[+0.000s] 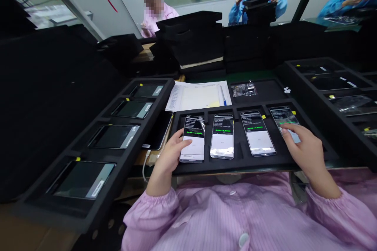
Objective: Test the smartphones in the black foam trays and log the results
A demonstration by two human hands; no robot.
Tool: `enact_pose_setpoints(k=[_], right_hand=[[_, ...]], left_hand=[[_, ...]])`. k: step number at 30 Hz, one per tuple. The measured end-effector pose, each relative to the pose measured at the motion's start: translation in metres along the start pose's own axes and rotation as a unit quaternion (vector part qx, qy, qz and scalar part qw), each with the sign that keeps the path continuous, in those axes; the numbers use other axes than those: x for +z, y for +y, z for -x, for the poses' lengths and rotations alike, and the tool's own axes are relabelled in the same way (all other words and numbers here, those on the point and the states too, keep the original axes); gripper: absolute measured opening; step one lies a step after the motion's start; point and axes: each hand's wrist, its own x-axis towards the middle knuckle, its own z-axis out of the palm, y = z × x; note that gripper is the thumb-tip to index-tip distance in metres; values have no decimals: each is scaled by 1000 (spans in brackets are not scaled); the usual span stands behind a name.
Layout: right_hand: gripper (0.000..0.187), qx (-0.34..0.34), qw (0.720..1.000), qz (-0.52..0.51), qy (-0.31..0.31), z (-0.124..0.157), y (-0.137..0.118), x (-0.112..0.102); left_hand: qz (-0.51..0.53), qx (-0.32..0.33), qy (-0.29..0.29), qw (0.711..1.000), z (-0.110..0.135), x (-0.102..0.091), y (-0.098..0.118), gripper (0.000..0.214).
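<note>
Four lit smartphones lie in a row in a black foam tray (pixel 235 164) in front of me. My left hand (pixel 172 151) grips the leftmost smartphone (pixel 193 125), its thumb over the screen and its other fingers at the left edge, partly hidden. My right hand (pixel 303 145) lies over the rightmost smartphone (pixel 279 113), fingertips touching its screen and nothing visibly gripped. Between the hands are a second smartphone (pixel 222 141) and a third smartphone (pixel 257 137), untouched. All four screens have green text on black above a white area.
A left foam tray (pixel 97 208) holds dark-screened phones; a right tray (pixel 294 74) holds more. Beyond the middle tray lie papers (pixel 196 96), a blue pen (pixel 224 96) and a small plastic bag (pixel 243 89). Black trays (pixel 194 43) are stacked behind. Several people work across the bench.
</note>
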Motion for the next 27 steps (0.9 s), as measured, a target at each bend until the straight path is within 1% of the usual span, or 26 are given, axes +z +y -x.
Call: enact_pose_setpoints(k=[1, 2, 3, 4, 5, 6, 7, 8, 9, 10, 11, 12, 14, 16, 18, 19, 21, 22, 23, 24, 25, 26, 27], right_hand=[[21, 15, 999, -31, 22, 2, -9, -1], [21, 35, 995, -84, 29, 6, -21, -1], [20, 57, 986, -155, 11, 10, -36, 1], [19, 82, 964, -249, -45, 15, -54, 4], [19, 102, 916, -358, -149, 20, -72, 10], [22, 119, 840, -454, -273, 25, -91, 18], [36, 132, 756, -522, -371, 29, -107, 27], [47, 143, 691, -565, -427, 32, -122, 37], [51, 156, 648, -596, -448, 34, -133, 46], [51, 172, 624, -613, -454, 36, -141, 55], [49, 188, 620, -618, -446, 36, -146, 61], [47, 203, 629, -613, -433, 36, -149, 65], [45, 221, 668, -581, -409, 36, -150, 67], [40, 215, 708, -547, -391, 36, -149, 65], [35, 192, 733, -526, -386, 36, -147, 60], [34, 177, 742, -520, -385, 36, -145, 58], [32, 153, 761, -508, -373, 34, -138, 54], [31, 148, 775, -502, -356, 32, -132, 52], [31, 150, 791, -495, -328, 30, -125, 50], [31, 157, 806, -490, -293, 27, -117, 49], [31, 168, 819, -487, -253, 24, -109, 47], [31, 179, 828, -486, -215, 21, -101, 46], [31, 188, 833, -486, -184, 18, -94, 46]], left_hand=[[2, 4, -2, 1000, 3, 2, 2, 64], [10, 16, -2, 1000, 7, 5, 4, 66], [22, 35, 0, 999, 12, 11, 5, 66], [38, 63, 7, 997, 19, 18, 5, 63], [54, 98, 19, 994, 26, 28, 4, 60], [68, 139, 34, 987, 33, 38, 3, 56], [75, 184, 51, 979, 40, 48, 0, 52], [73, 231, 68, 968, 46, 58, -4, 49], [64, 278, 84, 955, 51, 66, -9, 45], [53, 327, 100, 938, 54, 72, -14, 44], [41, 368, 116, 922, 56, 78, -18, 43], [33, 400, 131, 907, 57, 82, -22, 43], [34, 429, 153, 889, 56, 87, -27, 44], [54, 427, 163, 888, 55, 92, -27, 44], [81, 409, 165, 894, 52, 92, -21, 44], [94, 400, 169, 896, 49, 89, -17, 44], [102, 374, 185, 903, 38, 73, -7, 44], [94, 355, 188, 911, 31, 60, -2, 45], [70, 325, 182, 925, 23, 45, 3, 49], [35, 274, 152, 949, 15, 30, 6, 54], [-1, 215, 102, 971, 7, 15, 8, 61], [-43, 170, 55, 983, -1, 2, 9, 65], [-96, 148, 25, 984, -6, -6, 8, 66]])
